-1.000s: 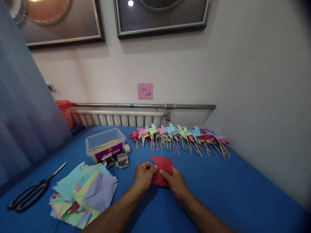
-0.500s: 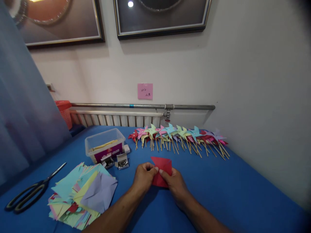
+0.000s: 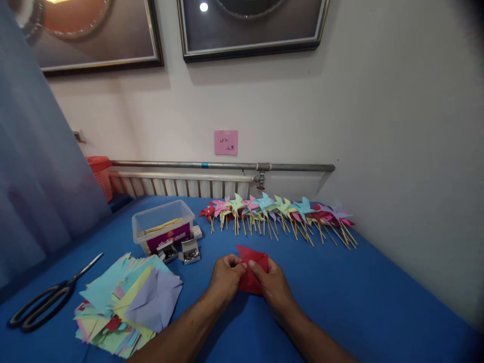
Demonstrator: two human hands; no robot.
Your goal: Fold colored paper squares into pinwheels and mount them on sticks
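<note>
A piece of red paper (image 3: pixel 251 283) is held up off the blue table between both hands, one pointed corner sticking up at its top left. My left hand (image 3: pixel 226 276) pinches its left side, thumb in front and fingers curled behind. On the other side my right hand (image 3: pixel 275 285) grips it, the thumb pressing on the front near the middle. The fingers behind the sheet are mostly hidden. To the left lies a pile of cut coloured paper squares (image 3: pixel 153 300), a lilac one on top.
Scissors (image 3: pixel 56 297) lie at far left. A clear plastic box (image 3: pixel 162 212) holds thin sticks; small open boxes of metal pins (image 3: pixel 190 252) stand before it. A row of finished paper pinwheels (image 3: pixel 264 203) on sticks lies along the back. The blue-covered table (image 3: pixel 340 302) meets the wall.
The red paper has shifted very slightly right, and its sides look a little more bent inward. Both hands keep their hold on it; nothing else has moved.
</note>
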